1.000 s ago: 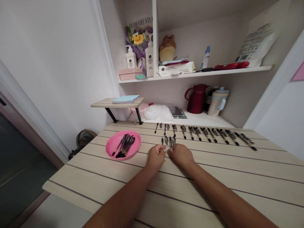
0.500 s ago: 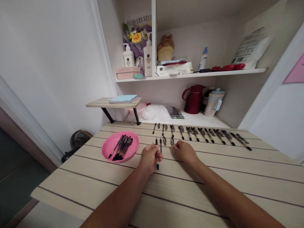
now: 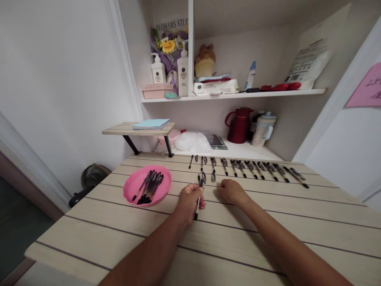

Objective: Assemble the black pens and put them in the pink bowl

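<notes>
My left hand (image 3: 190,200) is closed around an uncapped black pen (image 3: 198,204), its dark butt end toward me and its tip pointing away. Just beyond that hand, another pen body (image 3: 199,178) and a clear pen cap (image 3: 203,176) lie on the table, partly behind the held pen. A second clear cap (image 3: 213,177) rests a little to the right, apart from my right hand (image 3: 233,192). That hand is curled with its knuckles low over the wood; no object shows in it. Left of my hands, a pink scalloped tray (image 3: 127,194) holds several capped pens (image 3: 150,186).
A row of pens with caps beside them (image 3: 256,170) runs across the back of the slatted table (image 3: 238,238). A small raised stand (image 3: 119,129) carries blue paper (image 3: 151,124). Behind are a red jug (image 3: 239,125), a tumbler (image 3: 263,129) and a loaded shelf (image 3: 253,94).
My right hand has come away from the clear cap, which stays on the table. The pen in my left hand has tilted, its tip swinging right. The view has shifted slightly.
</notes>
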A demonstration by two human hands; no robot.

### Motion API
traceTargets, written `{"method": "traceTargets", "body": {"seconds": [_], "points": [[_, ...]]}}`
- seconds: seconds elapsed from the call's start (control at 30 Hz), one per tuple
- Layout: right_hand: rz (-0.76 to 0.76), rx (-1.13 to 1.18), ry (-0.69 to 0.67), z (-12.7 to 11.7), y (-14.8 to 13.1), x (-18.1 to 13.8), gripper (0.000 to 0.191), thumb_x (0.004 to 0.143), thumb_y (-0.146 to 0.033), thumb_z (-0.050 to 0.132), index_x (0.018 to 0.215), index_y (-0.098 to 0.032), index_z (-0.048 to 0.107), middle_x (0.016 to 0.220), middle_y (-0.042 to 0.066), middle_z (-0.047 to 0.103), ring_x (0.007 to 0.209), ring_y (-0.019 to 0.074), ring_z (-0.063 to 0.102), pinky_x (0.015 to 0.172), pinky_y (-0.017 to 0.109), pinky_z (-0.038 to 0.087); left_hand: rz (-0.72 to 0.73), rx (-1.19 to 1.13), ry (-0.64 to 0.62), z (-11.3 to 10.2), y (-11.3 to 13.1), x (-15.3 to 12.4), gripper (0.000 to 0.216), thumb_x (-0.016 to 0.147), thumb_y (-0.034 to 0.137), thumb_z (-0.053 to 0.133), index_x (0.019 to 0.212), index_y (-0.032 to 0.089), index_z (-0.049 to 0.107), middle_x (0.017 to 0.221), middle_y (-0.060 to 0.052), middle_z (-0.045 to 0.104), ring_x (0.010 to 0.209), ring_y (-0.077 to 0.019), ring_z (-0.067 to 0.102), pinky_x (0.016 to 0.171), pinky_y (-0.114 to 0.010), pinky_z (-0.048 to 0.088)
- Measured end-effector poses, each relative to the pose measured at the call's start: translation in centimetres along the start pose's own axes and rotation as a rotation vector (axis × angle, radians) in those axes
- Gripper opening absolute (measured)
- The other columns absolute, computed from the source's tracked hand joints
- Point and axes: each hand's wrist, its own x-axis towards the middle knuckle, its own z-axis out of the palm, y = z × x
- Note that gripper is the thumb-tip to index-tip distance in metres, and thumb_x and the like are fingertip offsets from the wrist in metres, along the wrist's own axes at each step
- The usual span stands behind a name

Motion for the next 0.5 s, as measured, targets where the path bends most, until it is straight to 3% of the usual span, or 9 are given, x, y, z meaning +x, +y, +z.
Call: {"method": "traceTargets", "body": {"seconds": [0.1,0.23,0.37,0.5], "points": [[0.055,0.513,-0.114,-0.6,0.6,-0.7,0.013,0.067,-0.025,0.056,0.057,-0.018,0.055,0.048,0.002,0.056,0.044,0.0119,0.050,0.042,0.022,0.033,-0.004,0.024,-0.065,0.4,-0.1,-0.4,0.031,0.060,0.039,0.066,0.074,0.017,0.049,0.053,0.007,0.050,0.036,-0.0059,0.046,0.038,-0.018,0.034],[0.085,1.185,-0.149,-0.8,0.6,-1.3,0.016,0.063,-0.030,0.067,0.069,-0.017,0.060,0.063,0.003,0.064,0.044,0.0071,0.049,0.038,0.018,0.034,-0.002,0.056,-0.129,0.8,-0.3,-0.8,0.030,0.061,0.038,0.065,0.075,0.016,0.051,0.053,0.006,0.051,0.036,-0.0057,0.046,0.038,-0.018,0.034],[0.076,1.376,-0.135,-1.2,0.0,-1.8,0.027,0.059,-0.032,0.074,0.077,-0.017,0.062,0.086,0.007,0.067,0.053,0.0078,0.054,0.038,0.016,0.036,0.013,0.086,-0.163,0.9,-0.3,-1.0,0.026,0.063,0.036,0.063,0.076,0.016,0.051,0.053,0.005,0.052,0.036,-0.0060,0.046,0.038,-0.018,0.033],[0.028,1.441,-0.154,-1.5,-0.9,-2.5,0.028,0.058,-0.035,0.075,0.076,-0.018,0.061,0.088,0.005,0.066,0.053,0.0067,0.051,0.038,0.017,0.033,-0.001,0.113,-0.181,1.0,-0.1,-1.1,0.027,0.062,0.037,0.063,0.076,0.016,0.052,0.052,0.005,0.051,0.035,-0.0062,0.046,0.037,-0.018,0.032]]}}
